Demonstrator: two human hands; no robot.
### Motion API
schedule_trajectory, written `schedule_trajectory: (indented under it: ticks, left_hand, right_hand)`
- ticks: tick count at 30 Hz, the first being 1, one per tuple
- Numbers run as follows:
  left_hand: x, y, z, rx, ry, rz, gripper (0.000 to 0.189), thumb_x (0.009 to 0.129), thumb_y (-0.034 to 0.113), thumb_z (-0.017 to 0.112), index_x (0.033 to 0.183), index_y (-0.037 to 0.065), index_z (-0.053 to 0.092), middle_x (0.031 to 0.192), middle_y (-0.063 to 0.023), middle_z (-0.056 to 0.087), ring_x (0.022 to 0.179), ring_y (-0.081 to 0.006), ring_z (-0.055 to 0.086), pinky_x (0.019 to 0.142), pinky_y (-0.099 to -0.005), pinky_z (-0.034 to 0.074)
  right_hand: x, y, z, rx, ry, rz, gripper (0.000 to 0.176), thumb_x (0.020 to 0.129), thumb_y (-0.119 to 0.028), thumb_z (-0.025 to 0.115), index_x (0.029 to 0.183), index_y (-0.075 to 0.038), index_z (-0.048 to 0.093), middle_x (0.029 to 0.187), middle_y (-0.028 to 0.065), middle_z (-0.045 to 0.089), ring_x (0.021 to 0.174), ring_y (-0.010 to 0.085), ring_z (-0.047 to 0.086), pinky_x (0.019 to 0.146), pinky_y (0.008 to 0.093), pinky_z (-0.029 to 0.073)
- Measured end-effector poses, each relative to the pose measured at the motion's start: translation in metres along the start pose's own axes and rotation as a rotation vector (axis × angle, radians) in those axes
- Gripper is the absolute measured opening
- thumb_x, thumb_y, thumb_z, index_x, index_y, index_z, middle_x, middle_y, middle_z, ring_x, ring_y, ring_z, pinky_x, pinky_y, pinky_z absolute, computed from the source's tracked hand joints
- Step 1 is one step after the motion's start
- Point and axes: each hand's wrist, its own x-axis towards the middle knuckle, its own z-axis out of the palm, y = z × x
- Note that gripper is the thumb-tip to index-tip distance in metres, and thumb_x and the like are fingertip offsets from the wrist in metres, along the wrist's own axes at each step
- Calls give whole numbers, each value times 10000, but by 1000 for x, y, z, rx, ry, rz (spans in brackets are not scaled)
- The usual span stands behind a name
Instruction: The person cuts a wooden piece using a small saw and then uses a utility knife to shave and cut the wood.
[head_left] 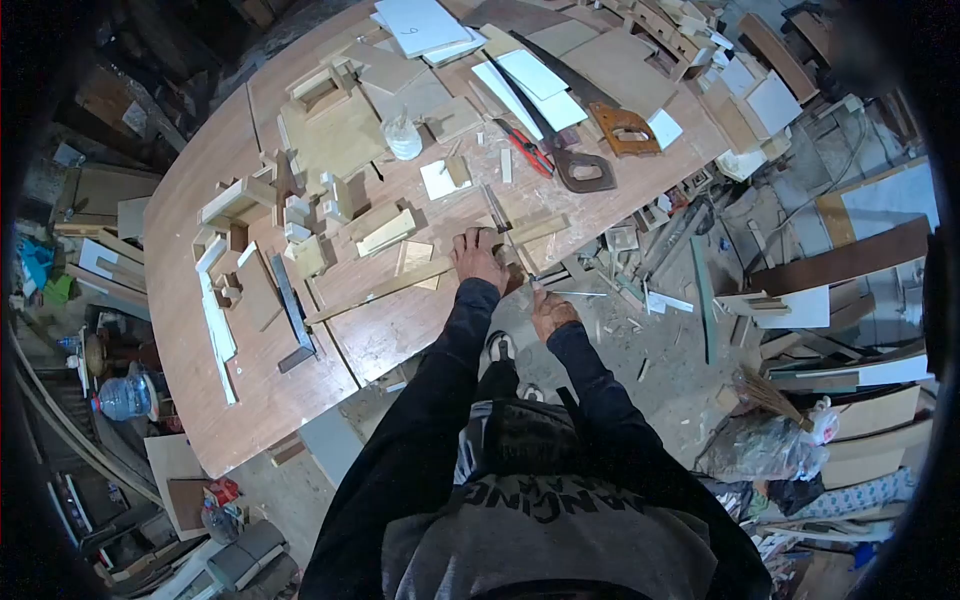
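Note:
My left hand [478, 256] presses down on a long wooden strip [390, 287] at the table's near edge, its fingers bent over the wood. In my right hand [552, 312], closed around its near end, is a narrow saw [518, 249]. Its thin blade points away from me and crosses the strip just right of my left hand. The saw's handle is mostly hidden by my fingers. A small board with a wood block [447, 178] lies beyond my left hand. Red-handled pliers [530, 154] rest farther off, beside a handsaw with a dark handle [584, 172].
Another handsaw has a brown wooden handle [626, 130]. A clear plastic container [402, 138], white panels [420, 27] and several wooden pieces cover the table [220, 420]. A metal square [288, 305] lies left. Offcuts and long boards [845, 258] litter the floor at right.

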Motion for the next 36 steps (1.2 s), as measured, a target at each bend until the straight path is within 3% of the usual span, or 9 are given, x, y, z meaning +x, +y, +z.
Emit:
schedule_trajectory:
  ticks: [5,7,13,17,19,22,25,28,36]
  left_hand:
    - [6,-10,-4,-25,-91,9,509,576,180,686,1056,95,539,1123,-114,436,1043,-318,369,858,-431,316]
    - [3,-13,-9,11,-38,124,551,578,199,691,1094,90,534,1138,-114,432,1050,-317,369,859,-429,321]
    - [11,-19,-11,77,-92,172,379,667,170,643,1029,69,593,1084,-114,479,1013,-324,400,839,-421,353]
    - [21,-42,8,-16,-32,241,269,718,142,594,972,56,614,1029,-119,529,1004,-306,441,857,-405,380]
    - [37,-65,30,-306,-148,436,249,754,134,549,983,47,595,1007,-134,563,987,-297,504,848,-389,430]
    - [35,-61,15,13,-144,386,227,789,127,509,989,42,578,1003,-147,580,962,-299,548,822,-388,464]
    - [38,-55,1,-2,-97,437,225,801,129,502,998,41,567,996,-153,574,929,-328,560,768,-403,485]
    - [41,-34,-24,-37,-195,293,218,814,136,493,1000,48,564,977,-155,573,923,-324,559,770,-412,474]
    - [38,-36,-26,4,-226,299,238,823,181,499,1024,59,538,999,-178,557,953,-328,538,805,-443,430]
  right_hand:
    - [-9,0,-6,-148,-45,-91,259,903,-228,359,969,-37,520,963,205,582,851,347,600,687,442,493]
    - [-12,-3,-6,-236,47,-258,254,913,-234,360,947,-40,519,954,209,583,816,341,606,660,434,496]
    - [-19,-26,-24,129,40,117,266,876,-294,442,908,-40,513,882,237,583,789,399,575,683,463,470]
    - [-14,-20,-17,151,76,101,302,859,-316,460,944,-31,513,858,252,581,830,437,550,731,476,452]
    - [-5,-15,-3,172,340,-69,377,916,-333,379,891,15,520,773,281,572,779,453,556,698,500,441]
    - [3,-13,-4,338,447,-101,374,919,-328,388,874,18,524,759,275,566,766,440,562,678,474,442]
    - [0,-25,-37,459,440,-82,407,926,-351,383,856,27,518,745,272,555,753,435,562,659,450,440]
    - [7,-11,-38,435,445,-62,453,933,-387,365,866,35,517,736,268,544,741,424,556,661,429,433]
    - [9,6,-26,495,376,-51,479,934,-415,332,831,20,503,706,215,538,680,359,547,653,403,437]
